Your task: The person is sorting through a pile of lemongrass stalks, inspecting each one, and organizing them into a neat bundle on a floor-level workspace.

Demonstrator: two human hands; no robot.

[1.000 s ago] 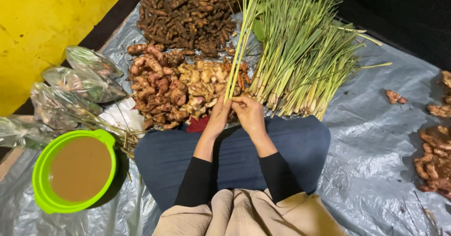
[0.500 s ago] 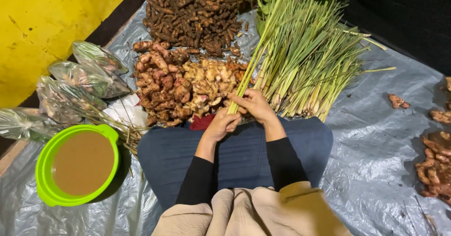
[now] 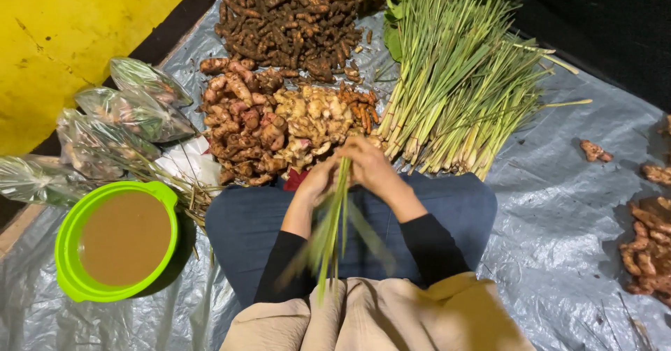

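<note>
— What's sitting around you, starting at nine o'clock?

— I'm looking down at a green bowl [image 3: 115, 240] of brown liquid at about eight o'clock from my hands, on the grey plastic sheet [image 3: 559, 218]. Above it, around ten o'clock, clear bags [image 3: 119, 124] of greens are lying side by side. Moving across, reddish and pale knobbly roots [image 3: 279, 127] are piled just past my fingers at eleven o'clock, with a darker root heap [image 3: 293, 19] beyond them at twelve.

— And your hands?

— My left hand [image 3: 318, 183] is curling shut around the top of a lemongrass stalk [image 3: 334, 229], and my right hand [image 3: 370, 169] is closing on the same end, the two touching. The stalk is hanging from my grip toward six o'clock, over my lap, its leaves blurred.

— Which step is that?

— I'm judging that I'm working one stalk, trimming or stripping it by its thick end; I cannot tell exactly what my fingertips are doing there.

— What next?

— Probably a firm pinch near the base and a clean pull along its length. The big lemongrass pile [image 3: 454, 85] is waiting at one o'clock, and more loose roots [image 3: 650, 243] are lying at three o'clock, well apart.
</note>
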